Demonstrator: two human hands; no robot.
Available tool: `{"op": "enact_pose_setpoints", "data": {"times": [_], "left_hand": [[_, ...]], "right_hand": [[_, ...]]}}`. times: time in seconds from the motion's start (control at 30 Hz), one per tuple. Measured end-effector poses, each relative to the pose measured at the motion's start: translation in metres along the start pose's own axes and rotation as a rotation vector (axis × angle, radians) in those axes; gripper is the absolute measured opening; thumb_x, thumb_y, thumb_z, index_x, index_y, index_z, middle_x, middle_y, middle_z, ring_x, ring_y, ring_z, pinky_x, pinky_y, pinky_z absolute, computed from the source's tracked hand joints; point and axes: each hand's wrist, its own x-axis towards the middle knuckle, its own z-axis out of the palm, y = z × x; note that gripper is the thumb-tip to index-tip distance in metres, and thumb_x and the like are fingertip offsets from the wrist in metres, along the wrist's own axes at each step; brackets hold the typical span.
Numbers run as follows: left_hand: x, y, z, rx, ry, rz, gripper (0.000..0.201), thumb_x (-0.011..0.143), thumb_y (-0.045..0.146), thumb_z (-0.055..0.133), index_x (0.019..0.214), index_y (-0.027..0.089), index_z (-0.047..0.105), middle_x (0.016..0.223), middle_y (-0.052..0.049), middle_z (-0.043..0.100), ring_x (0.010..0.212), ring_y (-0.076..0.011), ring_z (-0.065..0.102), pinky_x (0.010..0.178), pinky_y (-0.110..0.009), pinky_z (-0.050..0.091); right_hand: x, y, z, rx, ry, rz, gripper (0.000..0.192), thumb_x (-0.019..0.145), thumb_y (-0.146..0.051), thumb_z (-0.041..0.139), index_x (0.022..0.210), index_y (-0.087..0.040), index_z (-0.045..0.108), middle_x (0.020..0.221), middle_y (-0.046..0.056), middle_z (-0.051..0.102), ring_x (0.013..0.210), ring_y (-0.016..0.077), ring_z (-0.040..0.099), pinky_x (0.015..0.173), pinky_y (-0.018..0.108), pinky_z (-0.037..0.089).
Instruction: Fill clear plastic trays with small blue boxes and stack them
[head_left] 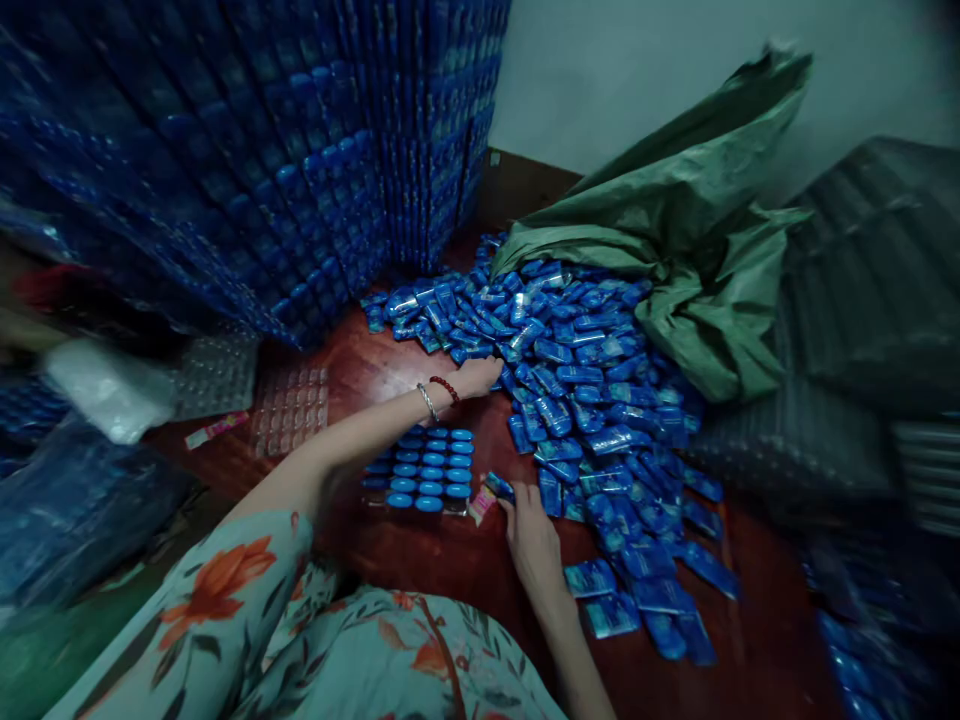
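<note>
My left hand (478, 378), with a bead bracelet and a metal bangle at the wrist, is closed at the near left edge of a heap of small blue packets (555, 350). Whatever its fingers hold is hidden. My right hand (531, 530) is lower down, its thumb and fingers closed round one blue packet (500, 487). A small pink packet (481, 503) lies just left of that hand. Between my arms sits a clear tray (456, 507) with rows of blue oval pieces (429, 472); my left forearm covers part of its far left side.
Tall stacks of blue filled trays (315, 170) rise at the back left. A green sack (660, 240) lies open behind the heap. Stacked clear trays (862, 300) stand at right. On the red floor (352, 350) at left are an unfilled clear tray (292, 410) and a pink strip (216, 430).
</note>
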Motion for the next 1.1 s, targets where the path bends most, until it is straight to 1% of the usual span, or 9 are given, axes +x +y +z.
{"op": "enact_pose_setpoints", "data": {"times": [0.1, 0.2, 0.3, 0.47, 0.57, 0.67, 0.8, 0.97, 1.1], "left_hand": [[-0.013, -0.005, -0.002, -0.024, -0.01, 0.008, 0.043, 0.074, 0.008, 0.06, 0.115, 0.008, 0.049, 0.111, -0.017, 0.06, 0.095, -0.0261, 0.062, 0.077, -0.031, 0.049], [-0.034, -0.013, -0.011, -0.051, 0.024, 0.019, 0.046, 0.077, 0.014, 0.06, 0.121, 0.011, 0.046, 0.115, -0.014, 0.06, 0.104, -0.0245, 0.059, 0.086, -0.031, 0.046], [-0.072, -0.025, -0.024, -0.177, 0.195, 0.032, 0.042, 0.081, 0.017, 0.057, 0.122, 0.013, 0.048, 0.12, -0.012, 0.058, 0.109, -0.022, 0.055, 0.092, -0.03, 0.043], [-0.188, -0.038, -0.031, -0.526, 0.656, -0.123, 0.028, 0.089, 0.03, 0.049, 0.111, 0.015, 0.056, 0.099, -0.006, 0.063, 0.089, -0.0167, 0.06, 0.081, -0.028, 0.047], [-0.26, -0.032, -0.012, -0.578, 0.79, -0.306, 0.026, 0.089, 0.033, 0.049, 0.107, 0.017, 0.059, 0.099, -0.005, 0.06, 0.08, -0.0136, 0.059, 0.073, -0.026, 0.049], [-0.306, -0.016, 0.021, -0.613, 0.897, -0.502, 0.025, 0.083, 0.032, 0.059, 0.104, 0.018, 0.059, 0.095, -0.003, 0.061, 0.078, -0.0139, 0.06, 0.071, -0.025, 0.05], [-0.319, 0.01, 0.061, -0.576, 0.976, -0.507, 0.016, 0.083, 0.026, 0.06, 0.097, 0.018, 0.058, 0.086, -0.002, 0.062, 0.077, -0.0141, 0.061, 0.071, -0.026, 0.052], [-0.305, 0.016, 0.084, -0.376, 0.802, -0.173, 0.026, 0.091, 0.012, 0.039, 0.109, 0.019, 0.056, 0.098, -0.007, 0.061, 0.089, -0.0142, 0.061, 0.076, -0.026, 0.052], [-0.303, 0.004, 0.086, -0.177, 0.665, -0.034, 0.036, 0.092, 0.009, 0.034, 0.122, 0.02, 0.049, 0.1, -0.009, 0.06, 0.087, -0.0145, 0.058, 0.073, -0.026, 0.051]], "right_hand": [[-0.028, 0.011, 0.003, 0.346, -0.014, 0.096, 0.029, 0.09, -0.036, 0.042, 0.113, -0.019, 0.047, 0.092, 0.007, 0.064, 0.078, 0.0193, 0.064, 0.064, 0.029, 0.049], [-0.04, 0.017, 0.002, 0.62, -0.066, 0.228, 0.038, 0.084, -0.047, 0.052, 0.109, -0.018, 0.051, 0.079, 0.002, 0.065, 0.064, 0.0166, 0.061, 0.058, 0.027, 0.048], [-0.042, 0.018, -0.006, 0.764, -0.091, 0.268, 0.04, 0.078, -0.05, 0.057, 0.102, -0.018, 0.058, 0.075, 0.002, 0.065, 0.061, 0.0158, 0.06, 0.055, 0.026, 0.049], [-0.034, 0.001, -0.022, 0.672, 0.018, -0.103, 0.022, 0.087, -0.034, 0.052, 0.102, -0.022, 0.063, 0.099, 0.006, 0.066, 0.092, 0.019, 0.063, 0.08, 0.031, 0.051], [-0.026, -0.009, -0.016, 0.544, 0.054, -0.341, 0.027, 0.091, -0.023, 0.045, 0.115, -0.022, 0.057, 0.105, 0.007, 0.065, 0.097, 0.0187, 0.062, 0.086, 0.033, 0.051], [-0.015, -0.013, -0.007, 0.344, 0.085, -0.575, 0.029, 0.091, -0.015, 0.041, 0.116, -0.02, 0.056, 0.103, 0.009, 0.065, 0.098, 0.02, 0.062, 0.086, 0.035, 0.053], [-0.002, -0.021, -0.017, 0.032, 0.009, -0.772, 0.033, 0.089, -0.006, 0.036, 0.11, -0.018, 0.058, 0.097, 0.009, 0.064, 0.094, 0.0196, 0.062, 0.085, 0.035, 0.052], [0.006, -0.049, -0.039, -0.255, -0.176, -0.837, 0.037, 0.082, 0.003, 0.037, 0.103, -0.02, 0.058, 0.089, 0.005, 0.061, 0.086, 0.0172, 0.06, 0.091, 0.035, 0.047], [0.007, -0.067, -0.04, -0.376, -0.215, -0.855, 0.031, 0.079, 0.002, 0.042, 0.092, -0.02, 0.059, 0.083, 0.005, 0.06, 0.079, 0.0199, 0.06, 0.083, 0.038, 0.049]]}}
